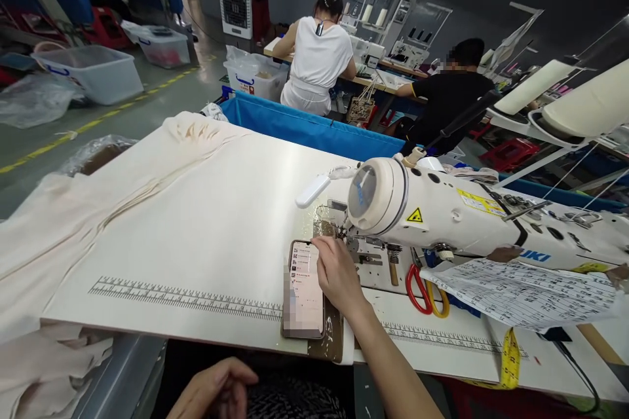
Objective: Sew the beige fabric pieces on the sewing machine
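Note:
A phone [303, 294] with a lit screen lies on the white sewing table [221, 222], over its printed ruler. My right hand [337, 270] rests at the phone's upper right edge, its fingers bent together; whether they grip the phone I cannot make out. Below the table's front edge, over my lap, my left hand [221, 387] has loosely curled fingers with gaps between them and nothing in them. A white sewing machine [432, 203] stands just right of the phone. Red-handled scissors [417, 289] and yellow-handled ones [437, 300] lie beneath its arm.
Pale fabric [162, 170] drapes over the table's left side. A written paper sheet [525, 291] and a yellow tape measure [510, 360] lie at the right. Behind the table is a blue cloth bin [309, 127]. Two people sit at machines beyond; large thread cones [590, 105] stand upper right.

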`<state>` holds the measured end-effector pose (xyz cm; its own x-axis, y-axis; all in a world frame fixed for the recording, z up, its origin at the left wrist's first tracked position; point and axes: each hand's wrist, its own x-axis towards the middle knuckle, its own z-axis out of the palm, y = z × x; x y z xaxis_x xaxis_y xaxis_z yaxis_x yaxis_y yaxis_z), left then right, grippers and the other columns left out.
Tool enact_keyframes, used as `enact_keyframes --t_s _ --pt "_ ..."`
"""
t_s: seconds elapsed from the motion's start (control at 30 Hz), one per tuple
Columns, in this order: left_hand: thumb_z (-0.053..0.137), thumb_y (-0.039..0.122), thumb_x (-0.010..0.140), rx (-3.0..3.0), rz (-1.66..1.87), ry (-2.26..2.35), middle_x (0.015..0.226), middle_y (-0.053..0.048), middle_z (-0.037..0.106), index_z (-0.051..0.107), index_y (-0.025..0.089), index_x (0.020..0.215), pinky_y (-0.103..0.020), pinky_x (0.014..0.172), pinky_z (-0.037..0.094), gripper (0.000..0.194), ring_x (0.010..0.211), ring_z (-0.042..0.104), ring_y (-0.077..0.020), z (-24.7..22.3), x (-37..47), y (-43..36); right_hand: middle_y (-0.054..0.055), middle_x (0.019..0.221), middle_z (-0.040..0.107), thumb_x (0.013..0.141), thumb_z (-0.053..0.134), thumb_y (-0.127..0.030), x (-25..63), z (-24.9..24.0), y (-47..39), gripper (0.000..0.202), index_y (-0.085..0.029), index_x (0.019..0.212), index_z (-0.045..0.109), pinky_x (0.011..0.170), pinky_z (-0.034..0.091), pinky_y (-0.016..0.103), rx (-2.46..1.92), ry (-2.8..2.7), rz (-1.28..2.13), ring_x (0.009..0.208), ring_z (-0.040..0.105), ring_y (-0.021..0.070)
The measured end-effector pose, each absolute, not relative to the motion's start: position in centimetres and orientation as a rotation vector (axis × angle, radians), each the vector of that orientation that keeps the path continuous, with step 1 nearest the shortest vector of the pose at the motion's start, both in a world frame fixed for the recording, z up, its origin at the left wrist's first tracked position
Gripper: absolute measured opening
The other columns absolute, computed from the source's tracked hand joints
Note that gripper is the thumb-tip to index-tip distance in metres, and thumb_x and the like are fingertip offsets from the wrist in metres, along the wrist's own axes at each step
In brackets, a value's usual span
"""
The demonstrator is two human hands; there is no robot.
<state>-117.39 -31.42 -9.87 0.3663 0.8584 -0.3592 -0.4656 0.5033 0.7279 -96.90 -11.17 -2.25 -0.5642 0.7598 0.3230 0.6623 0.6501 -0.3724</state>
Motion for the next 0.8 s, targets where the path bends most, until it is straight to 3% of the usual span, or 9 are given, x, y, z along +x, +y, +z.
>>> enact_keyframes --t_s 0.13,0.23,0.37,0.5,0.63,0.8 --pt "0.045 0.07 0.082 0.333 0.82 0.704 0.092 -0.014 0.071 0.061 0.015 0.111 -0.039 0.072 0.051 0.065 0.083 0.068 -0.0262 -10.7 -115.1 -31.3 0.016 0.109 0.057 0.087 0.035 -0.004 -97.6 -2.0 -12.3 0.036 -0.009 0.116 0.055 0.086 0.05 0.048 -1.078 -2.433 0.354 0.101 0.05 0.0288" --pt "0.038 0.075 0.081 0.256 0.808 0.649 0.112 -0.018 0.066 0.057 0.013 0.123 -0.045 0.093 0.043 0.077 0.105 0.062 -0.0307 -8.8 -113.9 -31.1 0.015 0.107 0.057 0.087 0.034 -0.005 -98.4 -1.7 -13.6 0.035 -0.009 0.115 0.056 0.086 0.05 0.047 -1.042 -2.467 0.416 0.099 0.051 0.028" --pt "0.033 0.075 0.082 0.143 0.869 0.507 0.123 -0.021 0.06 0.054 0.006 0.128 -0.046 0.098 0.04 0.085 0.115 0.055 -0.0345 -6.0 -113.0 -30.5 0.014 0.106 0.056 0.085 0.035 -0.006 -99.2 -1.6 -15.5 0.036 -0.011 0.115 0.055 0.086 0.049 0.047 -0.961 -2.504 0.501 0.098 0.051 0.0273" --pt "0.028 0.071 0.087 -0.017 0.98 0.476 0.109 -0.021 0.066 0.062 0.004 0.116 -0.046 0.094 0.044 0.081 0.103 0.062 -0.032 -5.0 -112.1 -30.1 0.015 0.106 0.056 0.086 0.035 -0.007 -99.8 -1.7 -17.2 0.036 -0.01 0.115 0.055 0.086 0.05 0.046 -0.89 -2.502 0.595 0.097 0.051 0.0268" --pt "0.023 0.072 0.087 -0.025 1.041 0.59 0.086 -0.019 0.067 0.068 0.002 0.099 -0.038 0.071 0.053 0.084 0.074 0.064 -0.0251 -4.9 -111.6 -30.7 0.014 0.107 0.057 0.088 0.034 -0.008 -100.1 -1.9 -18.0 0.036 -0.013 0.117 0.055 0.085 0.05 0.045 -0.818 -2.459 0.677 0.099 0.053 0.0262" --pt "0.028 0.073 0.085 0.125 1.11 0.689 0.084 -0.019 0.066 0.068 0.002 0.095 -0.034 0.065 0.054 0.082 0.07 0.063 -0.0237 -3.7 -113.1 -31.1 0.013 0.114 0.057 0.095 0.034 -0.016 -100.2 -0.9 -17.6 0.031 -0.016 0.119 0.053 0.092 0.047 0.044 -0.756 -2.275 0.802 0.108 0.053 0.0247"
